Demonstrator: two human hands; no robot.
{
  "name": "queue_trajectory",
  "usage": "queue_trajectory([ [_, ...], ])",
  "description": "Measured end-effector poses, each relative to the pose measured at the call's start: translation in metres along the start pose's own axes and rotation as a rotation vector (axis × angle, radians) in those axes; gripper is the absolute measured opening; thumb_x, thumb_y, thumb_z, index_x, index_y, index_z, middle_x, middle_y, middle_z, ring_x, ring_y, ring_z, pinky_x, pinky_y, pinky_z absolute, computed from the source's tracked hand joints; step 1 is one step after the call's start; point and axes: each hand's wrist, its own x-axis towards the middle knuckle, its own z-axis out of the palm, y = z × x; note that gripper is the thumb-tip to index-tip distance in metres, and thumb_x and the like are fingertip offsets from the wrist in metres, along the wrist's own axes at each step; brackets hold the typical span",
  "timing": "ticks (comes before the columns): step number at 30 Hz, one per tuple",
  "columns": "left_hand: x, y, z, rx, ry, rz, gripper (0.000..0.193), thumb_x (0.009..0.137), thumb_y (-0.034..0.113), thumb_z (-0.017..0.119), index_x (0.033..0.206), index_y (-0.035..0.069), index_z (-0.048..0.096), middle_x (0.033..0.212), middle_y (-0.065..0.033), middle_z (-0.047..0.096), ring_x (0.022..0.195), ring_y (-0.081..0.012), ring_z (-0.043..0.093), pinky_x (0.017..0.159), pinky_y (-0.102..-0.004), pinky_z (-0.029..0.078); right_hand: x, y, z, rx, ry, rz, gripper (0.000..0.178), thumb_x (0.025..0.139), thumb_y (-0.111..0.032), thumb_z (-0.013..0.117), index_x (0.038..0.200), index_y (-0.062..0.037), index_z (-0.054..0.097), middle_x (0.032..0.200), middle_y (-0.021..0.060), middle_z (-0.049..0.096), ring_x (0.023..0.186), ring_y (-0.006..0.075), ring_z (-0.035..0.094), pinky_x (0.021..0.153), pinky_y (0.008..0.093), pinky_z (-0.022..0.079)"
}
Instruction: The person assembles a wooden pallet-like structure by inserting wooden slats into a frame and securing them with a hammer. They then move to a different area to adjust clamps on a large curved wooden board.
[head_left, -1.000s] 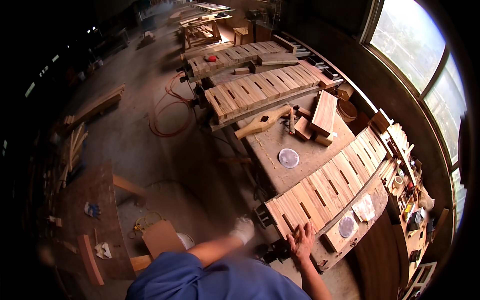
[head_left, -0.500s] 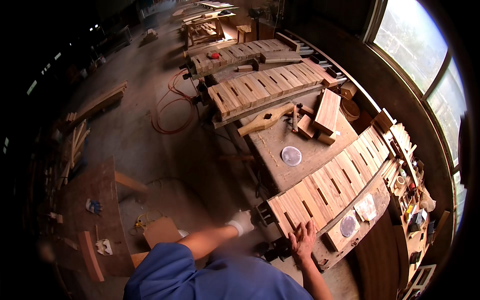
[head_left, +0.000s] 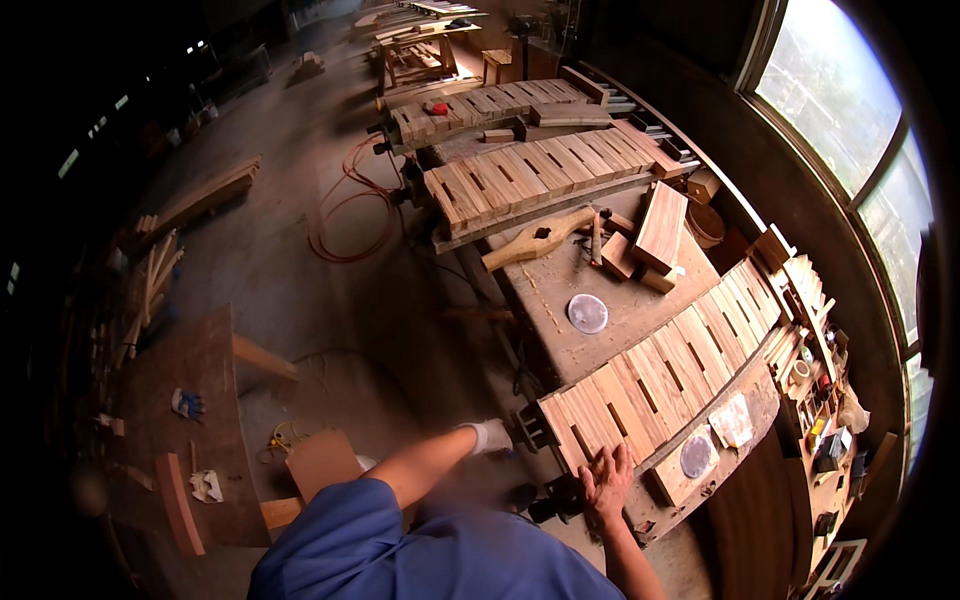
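A slotted panel of pale wood blocks (head_left: 660,370) lies across the bench on my right, set in clamps. My right hand (head_left: 607,480) rests on its near edge with the fingers spread, holding nothing. At the panel's left end, my left hand (head_left: 488,437), in a white glove, is closed beside the dark clamp end (head_left: 530,428). What its fingers hold, if anything, is hidden. A second dark clamp end (head_left: 558,500) sticks out lower down, between my hands.
Two more slotted panels (head_left: 540,178) lie clamped farther off. Between them and mine are a shaped wooden piece (head_left: 540,238), a hammer (head_left: 597,240), wood blocks (head_left: 660,228) and a round pale disc (head_left: 587,313). A red hose (head_left: 345,255) coils on the floor; tools crowd a right-hand bench (head_left: 825,470).
My left hand has moved slightly up and to the right, closer to the clamp end. My right hand stays on the panel. The whole view has shifted a little.
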Motion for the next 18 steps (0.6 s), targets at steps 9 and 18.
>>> queue_trajectory([
  [9,0.003,0.069,0.006,-0.311,0.328,-0.959,0.03,0.082,0.02,0.06,0.103,0.0,0.071,0.102,-0.0232,0.072,0.094,-0.037,0.072,0.079,-0.0451,0.057,0.005,-0.003,0.003,0.013,0.008,-0.029,0.066,0.084,-0.042,0.071,0.133,-0.0004,0.055,0.151,0.0296,0.036,0.143,0.0462,0.029,0.117,0.0533,0.024],
  [18,-0.031,0.02,0.007,-1.749,0.265,-0.561,0.045,0.096,0.041,0.058,0.107,0.0,0.071,0.107,-0.014,0.073,0.09,-0.0344,0.071,0.081,-0.0497,0.058,0.002,0.007,0.007,-0.013,-0.017,-0.056,0.063,0.088,-0.035,0.071,0.138,-0.003,0.052,0.152,0.0287,0.036,0.143,0.047,0.03,0.117,0.0541,0.024],
])
